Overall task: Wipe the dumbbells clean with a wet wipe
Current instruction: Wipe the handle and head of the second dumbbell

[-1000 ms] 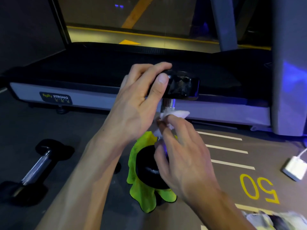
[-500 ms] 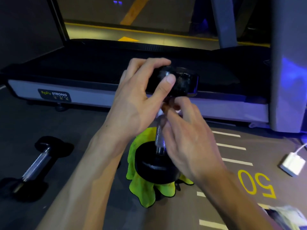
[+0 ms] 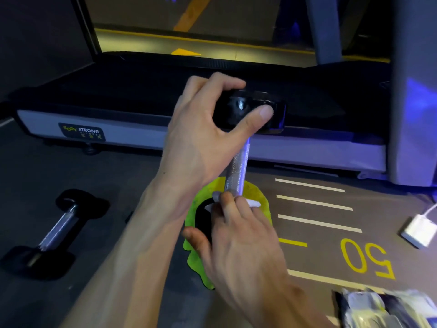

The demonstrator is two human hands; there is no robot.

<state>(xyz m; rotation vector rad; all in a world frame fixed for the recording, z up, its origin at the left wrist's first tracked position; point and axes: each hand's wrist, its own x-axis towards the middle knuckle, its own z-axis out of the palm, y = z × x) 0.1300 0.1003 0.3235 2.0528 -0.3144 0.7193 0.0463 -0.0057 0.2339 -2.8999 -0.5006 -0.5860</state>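
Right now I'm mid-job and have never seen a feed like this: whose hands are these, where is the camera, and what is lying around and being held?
There is no machine here. A person works with bare hands, and the single picture comes from a camera worn on their head, looking forward and down.

The left hand has its grip around the black top end of a dumbbell that stands upright on a yellow-green cloth on the floor. The right hand pinches a white wipe against the lower end of the metal handle.

A second dumbbell lies flat on the floor to the left. Behind is a treadmill. To the right lies a small white charger, and a blurred packet sits at the bottom right; I cannot tell what it holds.
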